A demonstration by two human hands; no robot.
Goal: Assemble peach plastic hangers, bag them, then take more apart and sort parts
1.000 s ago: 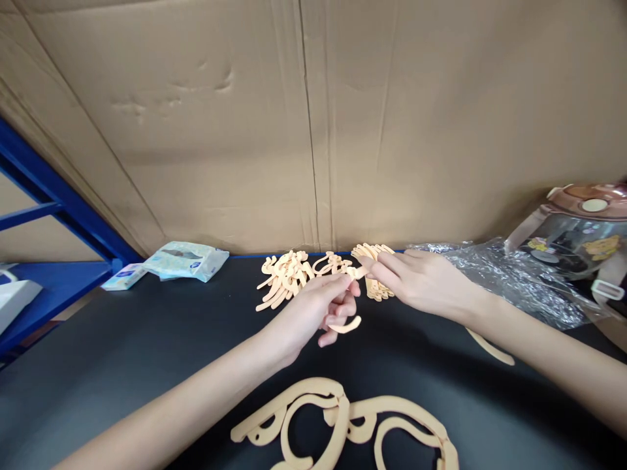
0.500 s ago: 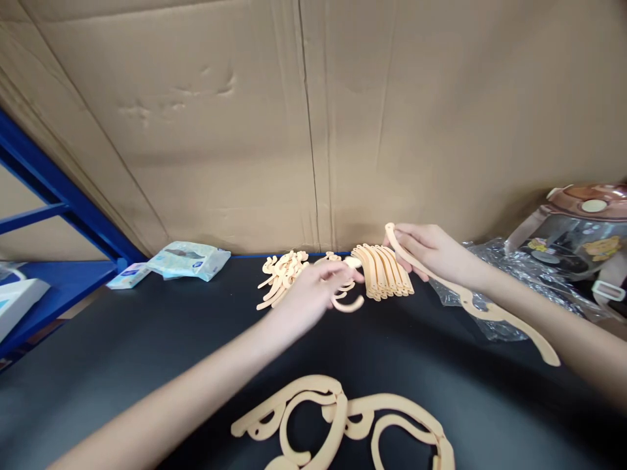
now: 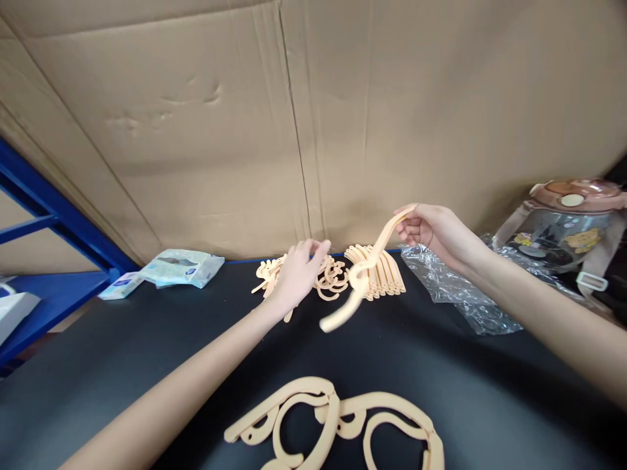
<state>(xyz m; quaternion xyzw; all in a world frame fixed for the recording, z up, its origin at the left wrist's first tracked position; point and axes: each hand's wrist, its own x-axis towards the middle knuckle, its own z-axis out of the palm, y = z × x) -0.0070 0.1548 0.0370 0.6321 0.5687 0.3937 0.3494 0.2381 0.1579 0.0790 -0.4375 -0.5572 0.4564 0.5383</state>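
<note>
Pinched at its upper end by my right hand (image 3: 434,232), a beige curved hanger arm (image 3: 385,236) slants down to the left in the air. Its lower part is slightly blurred. Behind it stands a neat row of similar hanger arms (image 3: 389,277). My left hand (image 3: 300,269) reaches over a heap of small beige pieces (image 3: 266,271), fingers stretched and thumb apart, and covers part of it. Several beige hooks (image 3: 330,277) lie just right of that hand. Close to me, two folding hangers (image 3: 281,408) (image 3: 392,405) rest on the black table, partly cut off by the lower edge.
Clear plastic wrap (image 3: 470,300) lies at the right by a transparent bottle (image 3: 563,228) with a brown lid and strap. Back left are a light-blue packet (image 3: 183,267) and a small box (image 3: 120,286). A blue metal frame (image 3: 63,225) stands left; cardboard (image 3: 220,130) closes off the back.
My right hand has swung the hanger arm from pointing right to pointing left and down. My left hand has moved left, off the hooks to over the heap. The view has shifted slightly.
</note>
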